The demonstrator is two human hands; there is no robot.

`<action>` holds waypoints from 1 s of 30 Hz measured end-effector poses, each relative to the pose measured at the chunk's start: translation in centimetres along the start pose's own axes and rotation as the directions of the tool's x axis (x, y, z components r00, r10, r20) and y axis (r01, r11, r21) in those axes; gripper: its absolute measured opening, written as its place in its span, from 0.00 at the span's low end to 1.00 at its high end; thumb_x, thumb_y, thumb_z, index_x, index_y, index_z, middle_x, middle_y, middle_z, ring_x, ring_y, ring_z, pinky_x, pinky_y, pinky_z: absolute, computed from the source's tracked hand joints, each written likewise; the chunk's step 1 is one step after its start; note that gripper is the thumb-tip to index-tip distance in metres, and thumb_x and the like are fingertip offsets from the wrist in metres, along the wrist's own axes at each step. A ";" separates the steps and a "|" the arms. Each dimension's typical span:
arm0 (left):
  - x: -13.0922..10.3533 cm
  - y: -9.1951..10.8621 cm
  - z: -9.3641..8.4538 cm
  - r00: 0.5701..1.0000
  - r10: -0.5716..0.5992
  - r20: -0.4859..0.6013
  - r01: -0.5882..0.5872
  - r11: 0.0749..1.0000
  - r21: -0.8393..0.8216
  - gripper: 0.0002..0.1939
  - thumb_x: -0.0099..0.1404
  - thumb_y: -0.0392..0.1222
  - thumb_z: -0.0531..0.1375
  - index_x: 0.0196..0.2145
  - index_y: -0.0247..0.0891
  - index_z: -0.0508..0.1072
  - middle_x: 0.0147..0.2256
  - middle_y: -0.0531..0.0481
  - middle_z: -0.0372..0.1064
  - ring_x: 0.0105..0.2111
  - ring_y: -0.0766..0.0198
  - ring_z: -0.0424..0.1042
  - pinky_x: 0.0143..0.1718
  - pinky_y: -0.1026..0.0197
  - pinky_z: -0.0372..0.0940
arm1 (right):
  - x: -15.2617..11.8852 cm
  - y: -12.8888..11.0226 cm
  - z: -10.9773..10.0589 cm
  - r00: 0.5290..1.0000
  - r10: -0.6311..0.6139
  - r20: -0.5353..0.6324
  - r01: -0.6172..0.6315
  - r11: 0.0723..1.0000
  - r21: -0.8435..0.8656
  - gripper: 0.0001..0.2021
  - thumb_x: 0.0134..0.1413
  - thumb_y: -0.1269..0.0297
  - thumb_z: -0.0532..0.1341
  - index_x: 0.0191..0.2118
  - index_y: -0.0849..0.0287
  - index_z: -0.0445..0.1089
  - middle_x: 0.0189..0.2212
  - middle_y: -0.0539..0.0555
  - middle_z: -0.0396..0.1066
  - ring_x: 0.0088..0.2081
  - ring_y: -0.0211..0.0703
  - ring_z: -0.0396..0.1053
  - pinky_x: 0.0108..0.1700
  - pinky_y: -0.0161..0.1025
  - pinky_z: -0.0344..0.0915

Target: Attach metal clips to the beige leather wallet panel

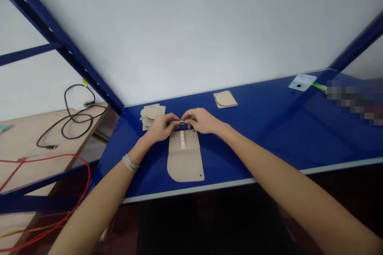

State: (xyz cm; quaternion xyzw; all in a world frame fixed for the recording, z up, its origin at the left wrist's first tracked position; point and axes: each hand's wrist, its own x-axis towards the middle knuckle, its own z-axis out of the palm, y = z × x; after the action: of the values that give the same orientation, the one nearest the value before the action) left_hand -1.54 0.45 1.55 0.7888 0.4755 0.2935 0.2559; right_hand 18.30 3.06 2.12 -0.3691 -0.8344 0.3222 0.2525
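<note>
Both my hands meet over the blue table, fingers pinched around a small shiny metal piece point(182, 121) whose kind I cannot make out. My left hand point(163, 126) grips its left end, and my right hand point(200, 120) its right end. Just below them, an unfolded beige case or card point(184, 164) lies flat with a crease across its middle. A narrow whitish strip point(182, 140) with several segments runs along its upper half. A small dark dot sits near its lower right corner. Beside my left hand rests a loose pile of beige pieces point(154, 112).
A folded beige piece point(226, 99) lies near the wall. Farther right on the blue table point(269, 127) are a white packet point(302, 81) and a green item point(319, 87), near a blurred-out area. Left, a wooden table point(18, 139) bears a black cable point(68, 117); red cables point(80, 158) hang nearby.
</note>
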 end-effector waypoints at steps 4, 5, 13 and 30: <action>0.0 -0.1 0.1 1.000 -0.012 -0.013 0.012 0.999 0.039 0.14 0.64 0.48 0.52 0.35 0.35 0.72 0.26 0.49 0.71 0.20 0.66 0.68 0.25 0.63 0.62 | 0.0 -0.3 0.1 0.998 -0.058 -0.034 0.055 0.994 -0.100 0.10 0.54 0.74 0.55 0.37 0.62 0.73 0.28 0.53 0.73 0.30 0.37 0.69 0.38 0.35 0.61; 0.0 -0.1 0.2 1.000 -0.012 -0.017 0.013 0.999 0.045 0.14 0.64 0.48 0.52 0.35 0.36 0.72 0.26 0.49 0.71 0.21 0.66 0.68 0.25 0.64 0.62 | 0.0 -0.4 0.1 0.997 -0.065 -0.036 0.061 0.992 -0.111 0.11 0.54 0.75 0.55 0.37 0.62 0.73 0.29 0.54 0.73 0.32 0.38 0.69 0.39 0.35 0.61; 0.0 -0.2 0.1 0.999 0.001 -0.036 0.002 0.996 0.093 0.16 0.64 0.49 0.52 0.35 0.35 0.73 0.25 0.49 0.71 0.21 0.66 0.67 0.23 0.65 0.61 | -0.2 -1.0 0.1 0.998 -0.047 -0.029 0.044 0.994 -0.105 0.10 0.55 0.73 0.55 0.38 0.64 0.73 0.29 0.55 0.74 0.31 0.37 0.69 0.39 0.34 0.62; -0.1 0.3 0.0 0.999 0.023 -0.040 -0.016 0.985 0.170 0.16 0.63 0.48 0.53 0.33 0.35 0.74 0.25 0.50 0.72 0.21 0.68 0.66 0.24 0.66 0.61 | -0.2 -0.7 0.3 0.999 -0.038 -0.015 0.037 0.996 -0.086 0.09 0.54 0.69 0.57 0.37 0.62 0.75 0.33 0.55 0.76 0.35 0.40 0.72 0.40 0.33 0.64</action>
State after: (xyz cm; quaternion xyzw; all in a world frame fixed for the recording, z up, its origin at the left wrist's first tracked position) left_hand -1.40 0.26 1.78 0.8059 0.4964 0.2711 0.1750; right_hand 17.92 2.46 2.40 -0.3664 -0.8521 0.2783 0.2493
